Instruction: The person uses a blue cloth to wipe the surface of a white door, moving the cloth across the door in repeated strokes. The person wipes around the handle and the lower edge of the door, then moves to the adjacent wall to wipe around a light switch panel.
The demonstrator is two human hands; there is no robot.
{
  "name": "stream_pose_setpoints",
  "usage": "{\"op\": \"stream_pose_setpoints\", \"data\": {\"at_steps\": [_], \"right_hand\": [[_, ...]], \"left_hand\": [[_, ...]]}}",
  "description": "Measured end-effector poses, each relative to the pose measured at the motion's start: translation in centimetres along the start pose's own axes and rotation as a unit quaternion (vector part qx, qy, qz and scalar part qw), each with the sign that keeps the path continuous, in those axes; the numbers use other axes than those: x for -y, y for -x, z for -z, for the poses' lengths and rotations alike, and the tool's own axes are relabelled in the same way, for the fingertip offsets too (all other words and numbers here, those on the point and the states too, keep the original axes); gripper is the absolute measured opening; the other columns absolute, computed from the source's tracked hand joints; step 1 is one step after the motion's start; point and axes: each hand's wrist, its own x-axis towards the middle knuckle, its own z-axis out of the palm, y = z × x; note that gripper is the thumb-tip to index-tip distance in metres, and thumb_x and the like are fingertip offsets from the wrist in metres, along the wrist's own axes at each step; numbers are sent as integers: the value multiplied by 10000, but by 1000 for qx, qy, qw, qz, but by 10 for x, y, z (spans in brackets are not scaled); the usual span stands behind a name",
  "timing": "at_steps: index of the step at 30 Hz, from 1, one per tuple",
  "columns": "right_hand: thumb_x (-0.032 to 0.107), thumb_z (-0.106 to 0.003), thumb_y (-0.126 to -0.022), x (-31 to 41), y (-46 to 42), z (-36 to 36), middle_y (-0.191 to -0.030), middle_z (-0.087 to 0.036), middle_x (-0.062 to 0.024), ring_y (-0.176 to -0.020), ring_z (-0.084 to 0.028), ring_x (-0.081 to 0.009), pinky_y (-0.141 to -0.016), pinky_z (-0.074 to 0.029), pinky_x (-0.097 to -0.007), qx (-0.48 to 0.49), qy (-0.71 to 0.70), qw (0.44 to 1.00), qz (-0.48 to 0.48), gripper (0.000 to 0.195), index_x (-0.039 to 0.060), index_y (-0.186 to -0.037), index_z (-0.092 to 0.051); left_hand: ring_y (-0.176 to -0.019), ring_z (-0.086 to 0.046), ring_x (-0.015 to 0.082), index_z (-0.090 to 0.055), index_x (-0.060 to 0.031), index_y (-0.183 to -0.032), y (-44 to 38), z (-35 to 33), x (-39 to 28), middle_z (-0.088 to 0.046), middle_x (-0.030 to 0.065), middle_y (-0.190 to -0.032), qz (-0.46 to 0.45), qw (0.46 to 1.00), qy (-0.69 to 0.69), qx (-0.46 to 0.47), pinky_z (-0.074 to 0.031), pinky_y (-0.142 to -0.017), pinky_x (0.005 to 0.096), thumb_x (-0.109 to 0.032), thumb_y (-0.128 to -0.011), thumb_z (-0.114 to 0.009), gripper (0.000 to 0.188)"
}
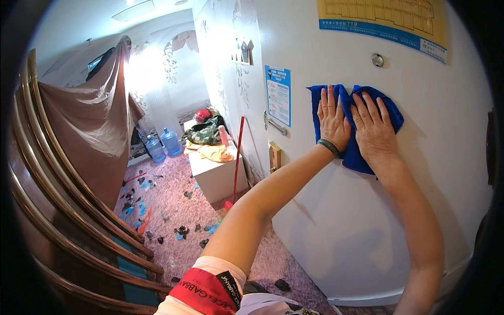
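Observation:
A blue cloth (360,160) lies spread against a white door (330,220). Both hands press it flat, side by side, with the fingers pointing up. My left hand (334,122), with a dark bangle at the wrist, covers the cloth's left part. Over its right part rests my right hand (374,132), fingers slightly spread. Folds of the cloth bunch up between the hands and beyond the right fingertips. Above them on the door is a round metal peephole (377,60). A yellow and blue printed sign (382,31) bearing writing is fixed higher up.
Left of the hands are a blue-white notice (278,96) and a metal door handle (277,127). A red pole (238,161) leans near a white box (212,179) piled with clothing. Scraps litter the pink carpet (177,212). Curved metal rails (78,240) stand at left.

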Motion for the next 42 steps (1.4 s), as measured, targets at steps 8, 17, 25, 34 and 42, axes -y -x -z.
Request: {"op": "stream_pose_setpoints", "data": {"at_steps": [8, 17, 25, 34, 42], "right_hand": [[211, -455, -927, 27, -55, -32, -1473, -433, -71, -1405, -324, -246, -1186, -139, -447, 4, 13, 1000, -15, 422, 84, -1311, -571], [278, -621, -853, 76, -150, -79, -1493, -391, -60, -1424, -263, -225, -1191, -136, -432, 27, 18, 999, -25, 545, 99, -1358, -517], [227, -621, -821, 108, -224, -126, -1470, -415, -83, -1397, -311, -244, -1172, -178, -444, -23, 12, 1000, -17, 528, 69, -1318, -538], [236, -499, -895, 124, -279, -160, -1439, -465, -83, -1388, -331, -244, -1164, -175, -445, -45, 49, 998, -1, 415, 69, -1263, -593], [280, -442, -949, 141, -305, -175, -1526, -354, -67, -1431, -247, -252, -1183, -99, -468, 39, 90, 995, 0, 479, 123, -1399, -487]], "left_hand": [[-1453, -97, 445, -325, 15, -1456, -35, 8, 74, -130, 250, -1575, -55, 997, 51, -14, -106, -1158, 529, -239, -853, -446, 665], [-1462, -76, 423, -332, -20, -1464, -93, 32, 180, -125, 230, -1580, -72, 997, 16, 19, -85, -1164, 526, -201, -864, -429, 635], [-1467, -98, 398, -348, -28, -1463, -132, 32, 264, -171, 206, -1579, -80, 995, 32, -43, -95, -1165, 512, -228, -912, -366, 586], [-1428, -204, 428, -348, 2, -1445, -162, 22, 320, -195, 246, -1557, -49, 991, 108, -68, -154, -1154, 505, -219, -889, -409, 601], [-1461, -176, 336, -304, -65, -1492, -156, 6, 357, -216, 180, -1572, 18, 986, 163, -18, -127, -1179, 443, -336, -1003, -212, 567]]}}
